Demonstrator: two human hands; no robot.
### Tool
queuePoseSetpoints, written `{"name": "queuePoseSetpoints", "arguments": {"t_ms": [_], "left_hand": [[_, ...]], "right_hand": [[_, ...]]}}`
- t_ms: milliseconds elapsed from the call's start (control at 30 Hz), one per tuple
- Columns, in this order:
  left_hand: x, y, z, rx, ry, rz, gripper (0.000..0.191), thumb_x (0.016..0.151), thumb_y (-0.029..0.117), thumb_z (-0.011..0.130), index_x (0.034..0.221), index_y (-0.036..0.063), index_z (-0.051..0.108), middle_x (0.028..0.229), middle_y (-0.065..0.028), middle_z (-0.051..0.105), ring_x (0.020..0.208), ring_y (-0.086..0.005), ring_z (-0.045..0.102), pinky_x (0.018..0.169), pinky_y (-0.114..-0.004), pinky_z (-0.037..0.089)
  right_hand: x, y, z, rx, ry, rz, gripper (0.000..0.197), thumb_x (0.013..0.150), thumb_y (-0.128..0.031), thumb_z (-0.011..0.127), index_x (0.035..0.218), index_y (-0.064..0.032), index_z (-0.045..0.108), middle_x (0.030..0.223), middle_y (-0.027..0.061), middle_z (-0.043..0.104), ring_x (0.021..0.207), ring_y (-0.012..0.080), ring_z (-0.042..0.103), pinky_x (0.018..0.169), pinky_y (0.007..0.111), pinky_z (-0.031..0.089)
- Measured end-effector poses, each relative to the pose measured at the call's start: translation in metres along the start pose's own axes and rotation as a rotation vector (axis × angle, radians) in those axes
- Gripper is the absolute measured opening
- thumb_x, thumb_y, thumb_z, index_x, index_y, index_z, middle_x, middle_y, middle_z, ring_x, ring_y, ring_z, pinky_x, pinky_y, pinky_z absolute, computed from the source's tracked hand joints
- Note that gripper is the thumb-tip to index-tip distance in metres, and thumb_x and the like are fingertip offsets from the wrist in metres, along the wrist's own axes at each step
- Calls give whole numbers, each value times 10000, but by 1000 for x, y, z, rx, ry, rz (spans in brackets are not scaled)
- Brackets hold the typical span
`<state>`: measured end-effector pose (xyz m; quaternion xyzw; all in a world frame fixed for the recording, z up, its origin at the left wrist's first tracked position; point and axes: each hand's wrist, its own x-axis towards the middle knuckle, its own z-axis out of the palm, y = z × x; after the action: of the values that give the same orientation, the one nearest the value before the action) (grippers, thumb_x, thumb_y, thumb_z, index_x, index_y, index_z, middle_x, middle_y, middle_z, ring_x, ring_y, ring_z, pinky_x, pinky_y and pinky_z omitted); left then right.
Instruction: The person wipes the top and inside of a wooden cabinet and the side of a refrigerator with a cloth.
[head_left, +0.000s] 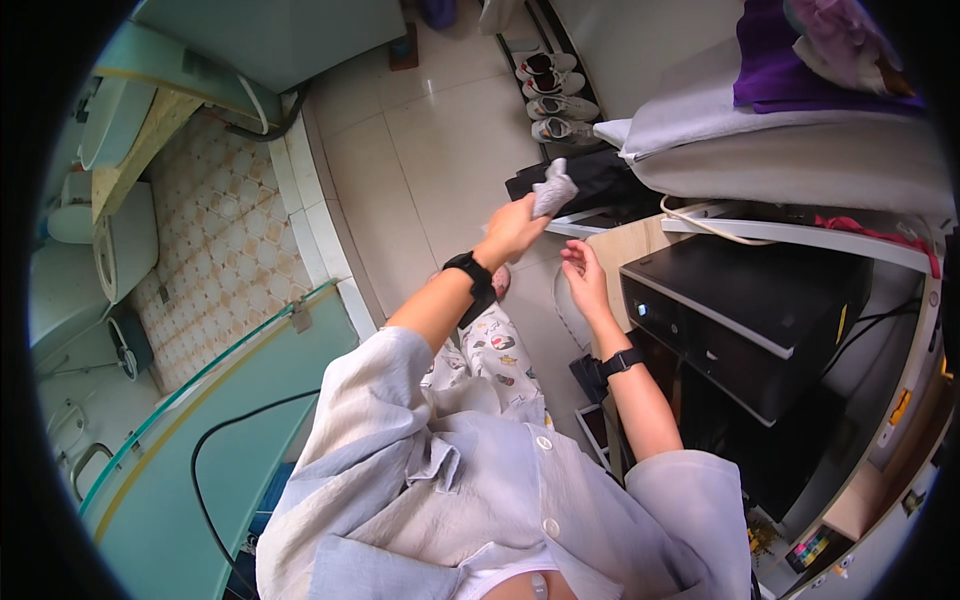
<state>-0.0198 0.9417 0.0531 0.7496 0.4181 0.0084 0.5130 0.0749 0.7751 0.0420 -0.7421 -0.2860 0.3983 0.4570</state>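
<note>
My left hand (512, 234) is closed around a crumpled light grey cloth (555, 189), which sticks up past the fingers. It is stretched forward above the tiled floor. To the right and a little lower, my right hand (586, 276) is held in the air with its fingers loosely curled and apart, with nothing seen in it. A dark strap with a device sits on each wrist. Beyond the cloth lies a black fabric item (611, 180).
On the right a black desktop computer (742, 292) sits in a white-framed unit, below stacked grey bedding (787, 161). Several shoes (559, 109) stand in a row ahead. To the left are a green-tinted glass panel (217, 420), a raised tiled sill (311, 232) and a toilet (127, 240).
</note>
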Motion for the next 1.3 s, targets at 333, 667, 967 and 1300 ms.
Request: {"name": "queuePoseSetpoints", "arguments": {"t_ms": [333, 667, 967, 1300], "left_hand": [[56, 8, 80, -839, -459, -30, 300, 880, 203, 525, 1120, 25, 549, 1054, -54, 591, 929, -142, 547, 808, -280, 436], [86, -17, 88, -595, -725, -102, 412, 872, 242, 510, 1242, 66, 476, 1141, -85, 569, 1030, -187, 520, 896, -308, 398], [122, -43, 101, -322, -847, -193, 488, 850, 367, 494, 1273, 126, 460, 1149, -157, 574, 1065, -268, 527, 916, -332, 384], [152, -101, 133, -69, -819, -141, 589, 843, 408, 447, 1312, 60, 372, 1204, -230, 516, 1132, -362, 476, 954, -387, 364]], "right_hand": [[11, -26, -20, -371, 360, -297, 274, 754, 4, 530, 1027, 5, 548, 1126, 164, 498, 1074, 323, 476, 915, 391, 391], [55, -8, -18, -740, 624, -178, 392, 843, -165, 489, 1186, 22, 444, 1333, 220, 351, 1243, 403, 315, 1017, 473, 255], [62, -7, -5, -737, 722, -25, 381, 867, -137, 432, 1198, 52, 438, 1348, 242, 322, 1226, 405, 334, 1014, 456, 264], [72, -10, 0, -901, 634, -20, 389, 854, -140, 441, 1187, 59, 428, 1288, 228, 405, 1249, 419, 305, 1028, 500, 224]]}}
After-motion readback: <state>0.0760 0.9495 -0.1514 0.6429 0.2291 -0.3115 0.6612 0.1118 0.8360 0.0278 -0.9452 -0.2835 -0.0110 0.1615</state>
